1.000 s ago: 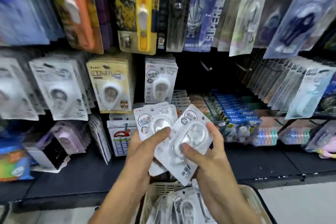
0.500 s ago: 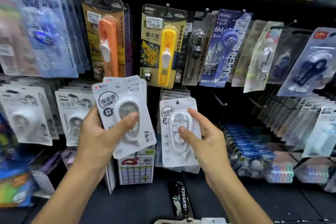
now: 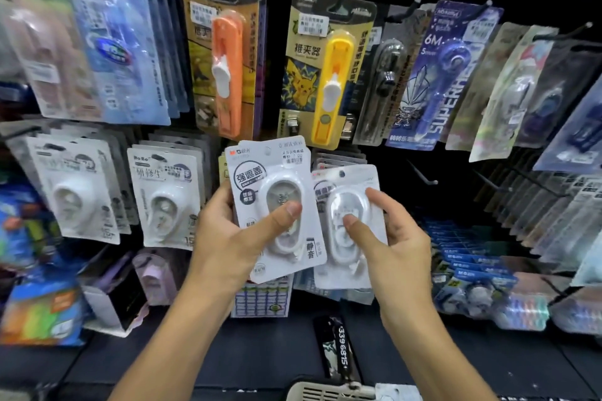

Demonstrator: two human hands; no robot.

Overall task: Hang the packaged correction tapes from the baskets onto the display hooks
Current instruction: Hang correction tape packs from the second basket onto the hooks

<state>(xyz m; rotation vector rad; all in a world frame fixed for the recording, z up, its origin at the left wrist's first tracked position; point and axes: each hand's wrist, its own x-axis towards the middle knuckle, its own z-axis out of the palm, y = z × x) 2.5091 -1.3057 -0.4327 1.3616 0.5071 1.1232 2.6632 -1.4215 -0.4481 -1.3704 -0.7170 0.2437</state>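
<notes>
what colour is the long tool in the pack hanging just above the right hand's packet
Yellow, with a white slider, seen in the head view.

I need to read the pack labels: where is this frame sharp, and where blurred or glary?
Head view: the pack in the left hand reads sharply; the right hand's pack is washed by glare; the left-edge packets smear; the edges bow.

I'm looking at a stationery shop. A dark wall fills the frame with rows of hooks (image 3: 423, 174) carrying blister packs (image 3: 327, 70), some with price stickers (image 3: 313, 25). White correction tapes (image 3: 166, 197) hang in stacks at centre left, and boxed stock (image 3: 472, 265) sits lower right on the shelf (image 3: 260, 355).
</notes>
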